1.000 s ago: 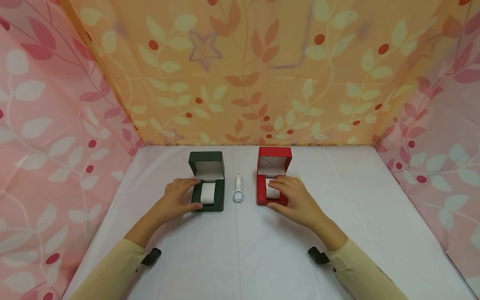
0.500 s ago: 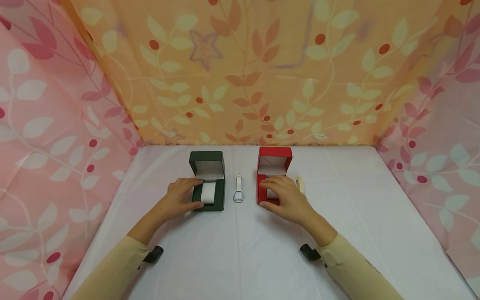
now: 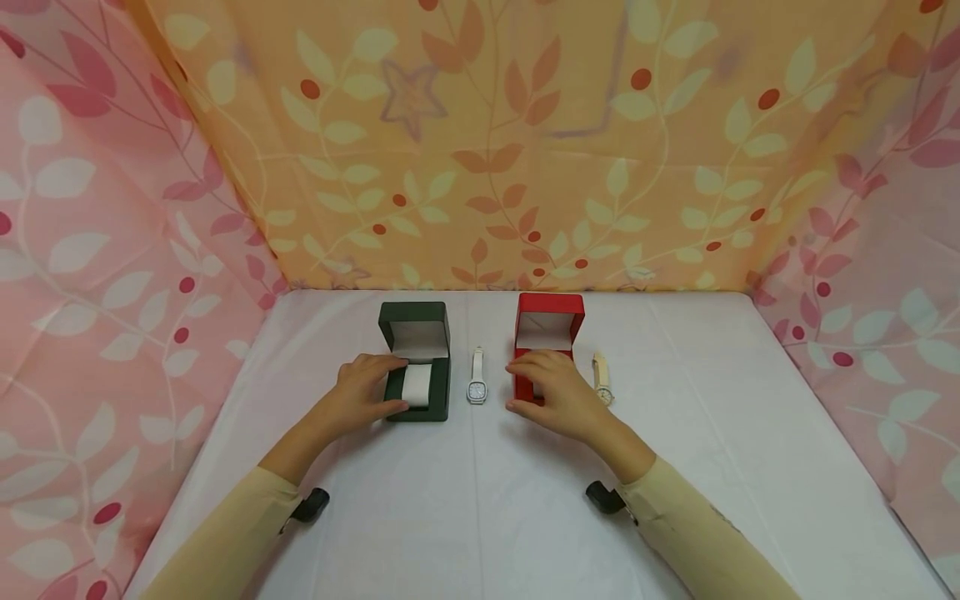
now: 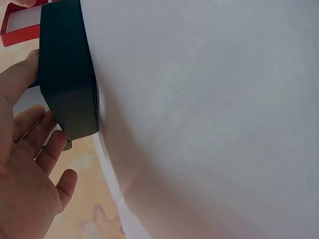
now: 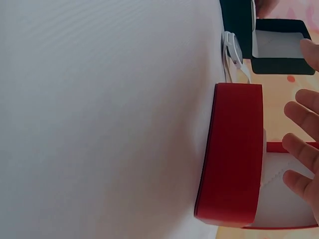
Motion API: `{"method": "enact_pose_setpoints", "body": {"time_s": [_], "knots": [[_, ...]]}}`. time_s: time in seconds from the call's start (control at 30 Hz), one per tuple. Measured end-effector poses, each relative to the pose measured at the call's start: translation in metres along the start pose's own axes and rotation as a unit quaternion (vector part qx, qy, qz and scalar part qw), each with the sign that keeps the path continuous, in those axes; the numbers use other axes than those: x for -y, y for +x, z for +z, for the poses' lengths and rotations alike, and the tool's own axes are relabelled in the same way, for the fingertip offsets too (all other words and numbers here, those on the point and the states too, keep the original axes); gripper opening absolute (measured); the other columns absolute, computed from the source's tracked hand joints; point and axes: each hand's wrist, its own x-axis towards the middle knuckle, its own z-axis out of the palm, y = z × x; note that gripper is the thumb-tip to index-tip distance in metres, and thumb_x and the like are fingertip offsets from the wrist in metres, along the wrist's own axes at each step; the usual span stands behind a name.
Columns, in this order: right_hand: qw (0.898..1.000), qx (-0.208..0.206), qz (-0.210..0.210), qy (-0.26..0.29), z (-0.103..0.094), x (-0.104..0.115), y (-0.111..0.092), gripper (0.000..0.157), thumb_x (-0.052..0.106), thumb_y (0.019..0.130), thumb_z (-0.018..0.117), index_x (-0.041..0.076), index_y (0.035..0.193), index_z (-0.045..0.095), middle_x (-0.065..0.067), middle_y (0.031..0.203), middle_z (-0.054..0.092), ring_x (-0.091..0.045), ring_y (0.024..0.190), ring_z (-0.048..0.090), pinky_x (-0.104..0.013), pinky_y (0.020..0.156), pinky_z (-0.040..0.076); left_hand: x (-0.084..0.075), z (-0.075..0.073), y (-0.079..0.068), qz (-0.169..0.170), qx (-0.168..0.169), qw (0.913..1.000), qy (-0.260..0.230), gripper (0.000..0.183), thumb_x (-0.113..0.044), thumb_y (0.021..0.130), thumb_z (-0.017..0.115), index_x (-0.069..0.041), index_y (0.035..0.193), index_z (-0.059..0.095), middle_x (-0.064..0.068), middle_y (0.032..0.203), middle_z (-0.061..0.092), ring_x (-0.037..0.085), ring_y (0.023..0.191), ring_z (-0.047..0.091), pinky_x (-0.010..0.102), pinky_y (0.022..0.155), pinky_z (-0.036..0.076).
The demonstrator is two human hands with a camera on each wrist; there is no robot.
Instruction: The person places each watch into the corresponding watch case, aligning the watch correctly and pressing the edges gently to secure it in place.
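An open green watch box with a white cushion stands left of centre on the table. My left hand is at its left side, thumb and fingertips spread beside the cushion; in the left wrist view the fingers are loosely bent near the box. Over the open red watch box hovers my right hand, hiding most of its cushion. Its relaxed fingers show above the box in the right wrist view, holding nothing. A white-strapped watch lies between the boxes.
To the right of the red box lies a cream-strapped watch, close to my right hand. White cloth covers the table. Patterned curtains rise behind it and at both sides. A black wrist camera sits below my right sleeve.
My right hand has moved left across the red box, and the cream-strapped watch has come into view behind it. The left hand stays at the green box, nearly unmoved.
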Motion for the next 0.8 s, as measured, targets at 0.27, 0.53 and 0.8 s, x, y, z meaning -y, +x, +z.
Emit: {"method": "enact_pose_setpoints", "body": {"time_s": [0.27,0.53,0.8], "knots": [[1.000,0.023,0.010,-0.010,0.004,0.005,0.011,0.057,0.047,0.089,0.077,0.019,0.136,0.066,0.000,0.138,0.064,-0.026,0.136,0.050,-0.049,0.117,0.034,0.003,0.002,0.002,-0.004,0.002,1.0000,0.000,0.069,-0.038,0.084,0.085,-0.012,0.142,0.058,0.010,0.145,0.058,0.032,0.130,0.047,0.055,0.098,0.032],[0.999,0.036,0.006,-0.008,0.008,0.008,0.020,0.056,0.046,0.089,0.078,0.016,0.135,0.067,-0.002,0.136,0.065,-0.027,0.135,0.050,-0.051,0.118,0.033,0.001,0.001,0.009,-0.001,0.010,0.9999,0.010,0.072,-0.040,0.081,0.087,-0.013,0.142,0.059,0.010,0.140,0.061,0.031,0.127,0.048,0.052,0.095,0.032],[0.999,0.036,-0.012,-0.004,0.020,0.006,0.029,0.051,0.042,0.088,0.079,0.012,0.129,0.070,-0.001,0.129,0.068,-0.025,0.132,0.053,-0.049,0.118,0.033,0.004,0.005,0.013,-0.011,0.020,0.9994,0.026,0.071,-0.041,0.078,0.089,-0.017,0.139,0.061,0.005,0.138,0.064,0.028,0.125,0.049,0.048,0.091,0.032]]}}
